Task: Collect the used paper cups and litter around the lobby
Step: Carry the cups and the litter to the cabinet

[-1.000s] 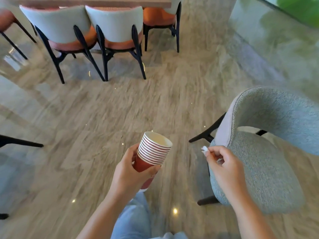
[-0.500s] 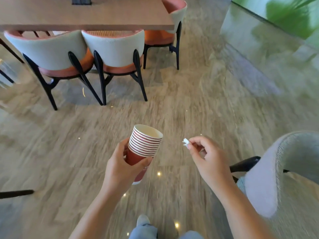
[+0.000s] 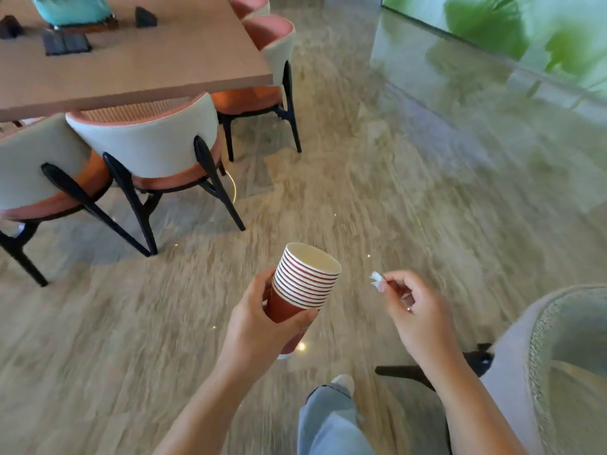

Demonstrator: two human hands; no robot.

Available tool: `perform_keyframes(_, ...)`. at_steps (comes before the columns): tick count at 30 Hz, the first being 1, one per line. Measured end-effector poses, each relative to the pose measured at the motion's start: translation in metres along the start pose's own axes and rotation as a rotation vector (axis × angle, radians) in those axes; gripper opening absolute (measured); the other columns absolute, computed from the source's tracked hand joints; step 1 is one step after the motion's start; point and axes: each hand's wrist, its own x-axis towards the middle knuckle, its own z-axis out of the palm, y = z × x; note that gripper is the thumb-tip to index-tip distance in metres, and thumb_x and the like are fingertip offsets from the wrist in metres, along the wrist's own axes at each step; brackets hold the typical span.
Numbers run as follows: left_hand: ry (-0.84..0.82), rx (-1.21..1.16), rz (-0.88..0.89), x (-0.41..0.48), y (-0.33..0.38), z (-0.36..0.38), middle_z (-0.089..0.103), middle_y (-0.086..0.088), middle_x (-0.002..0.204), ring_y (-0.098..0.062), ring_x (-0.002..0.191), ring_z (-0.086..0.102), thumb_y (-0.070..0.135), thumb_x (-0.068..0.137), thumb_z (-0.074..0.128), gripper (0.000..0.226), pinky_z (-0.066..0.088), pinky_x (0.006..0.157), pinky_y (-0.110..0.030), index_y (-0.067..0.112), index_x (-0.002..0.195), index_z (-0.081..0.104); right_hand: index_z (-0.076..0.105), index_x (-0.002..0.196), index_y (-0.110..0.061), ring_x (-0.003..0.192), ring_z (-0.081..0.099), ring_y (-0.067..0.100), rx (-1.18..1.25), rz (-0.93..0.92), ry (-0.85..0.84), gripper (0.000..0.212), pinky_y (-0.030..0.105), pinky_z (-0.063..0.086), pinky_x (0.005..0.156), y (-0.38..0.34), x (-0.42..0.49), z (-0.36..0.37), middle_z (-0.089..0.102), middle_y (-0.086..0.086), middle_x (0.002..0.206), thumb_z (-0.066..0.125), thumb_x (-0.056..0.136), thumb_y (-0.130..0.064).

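My left hand (image 3: 259,320) grips a stack of several nested red paper cups (image 3: 303,284) with white rims, tilted to the right, its mouth empty. To the right of the stack, my right hand (image 3: 414,310) pinches a small white scrap of litter (image 3: 375,279) between thumb and fingertip, a short gap away from the cup rim. Both hands hover over the marble floor, in front of my jeans leg.
A grey upholstered chair (image 3: 545,366) stands close at the lower right. A wooden table (image 3: 138,60) with small dark items and a teal object sits at the upper left, ringed by orange-and-white chairs (image 3: 147,149). Glass wall with greenery (image 3: 512,31) at the upper right.
The view has swung up and left, away from the grey chair, revealing the table top. My right hand carried the white scrap off the chair and now holds it beside the cups.
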Motion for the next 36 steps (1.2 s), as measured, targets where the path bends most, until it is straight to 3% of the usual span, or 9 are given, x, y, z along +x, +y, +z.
perform_keyframes(8, -0.151, 0.045, 0.110, 0.137, 0.072, 0.099, 0.058, 0.028, 0.099, 0.021, 0.091, 0.050, 0.043, 0.057, 0.081, 0.064, 0.038, 0.060, 0.004, 0.053, 0.109, 0.045, 0.057, 0.083, -0.035, 0.070, 0.055, -0.001, 0.001, 0.084, 0.151, 0.003, 0.005, 0.039, 0.059, 0.074, 0.118, -0.071, 0.061, -0.014, 0.069, 0.056, 0.083, -0.033)
perform_keyframes(11, -0.218, 0.024, 0.128, 0.171, 0.085, 0.136, 0.058, 0.031, 0.098, 0.015, 0.092, 0.053, 0.040, 0.057, 0.083, 0.062, 0.041, 0.062, 0.000, 0.061, 0.101, 0.044, 0.058, 0.083, -0.035, 0.071, 0.055, -0.002, -0.007, 0.174, 0.227, 0.011, 0.004, 0.039, 0.061, 0.107, 0.149, -0.097, 0.061, -0.013, 0.072, 0.061, 0.085, -0.024)
perform_keyframes(15, -0.305, 0.042, 0.112, 0.216, 0.094, 0.174, 0.061, 0.026, 0.098, 0.011, 0.091, 0.055, 0.041, 0.057, 0.084, 0.062, 0.043, 0.065, -0.002, 0.053, 0.106, 0.048, 0.055, 0.084, -0.040, 0.073, 0.054, -0.003, -0.017, 0.258, 0.257, 0.015, 0.006, 0.041, 0.063, 0.134, 0.177, -0.116, 0.061, -0.013, 0.076, 0.059, 0.085, -0.025)
perform_keyframes(20, -0.394, 0.045, 0.079, 0.289, 0.099, 0.231, 0.062, 0.021, 0.100, 0.012, 0.090, 0.056, 0.040, 0.055, 0.085, 0.069, 0.044, 0.062, -0.003, 0.043, 0.115, 0.049, 0.058, 0.083, -0.037, 0.072, 0.053, -0.001, -0.020, 0.399, 0.260, 0.004, 0.006, 0.041, 0.062, 0.169, 0.213, -0.124, 0.060, -0.011, 0.075, 0.057, 0.085, -0.033)
perform_keyframes(25, -0.502, 0.036, 0.082, 0.375, 0.108, 0.285, 0.061, 0.022, 0.100, 0.014, 0.089, 0.055, 0.040, 0.055, 0.083, 0.068, 0.044, 0.063, -0.006, 0.041, 0.114, 0.050, 0.056, 0.076, -0.039, 0.068, 0.052, -0.002, -0.068, 0.523, 0.330, 0.015, 0.004, 0.038, 0.058, 0.207, 0.283, -0.131, 0.060, -0.012, 0.071, 0.060, 0.085, -0.028)
perform_keyframes(28, -0.546, 0.005, 0.091, 0.434, 0.126, 0.312, 0.061, 0.020, 0.099, 0.015, 0.087, 0.055, 0.036, 0.055, 0.085, 0.066, 0.044, 0.062, -0.006, 0.042, 0.111, 0.050, 0.057, 0.076, -0.037, 0.071, 0.051, -0.007, -0.118, 0.501, 0.351, 0.014, 0.003, 0.036, 0.060, 0.216, 0.346, -0.138, 0.059, -0.015, 0.071, 0.061, 0.085, -0.027)
perform_keyframes(32, -0.600, 0.007, 0.117, 0.517, 0.164, 0.352, 0.060, 0.020, 0.100, 0.013, 0.090, 0.055, 0.061, 0.042, 0.073, 0.073, 0.042, 0.062, -0.008, 0.046, 0.109, 0.046, 0.058, 0.081, -0.037, 0.075, 0.052, -0.005, -0.130, 0.438, 0.395, 0.014, 0.002, 0.036, 0.064, 0.225, 0.441, -0.154, 0.061, -0.016, 0.075, 0.061, 0.085, -0.024)
perform_keyframes(36, -0.687, 0.008, 0.146, 0.568, 0.194, 0.403, 0.061, 0.015, 0.102, 0.004, 0.092, 0.057, 0.045, 0.051, 0.082, 0.065, 0.041, 0.067, -0.013, 0.046, 0.107, 0.049, 0.054, 0.079, -0.042, 0.076, 0.051, -0.004, -0.139, 0.450, 0.432, 0.025, 0.005, 0.037, 0.064, 0.245, 0.489, -0.171, 0.060, -0.016, 0.075, 0.062, 0.084, -0.019)
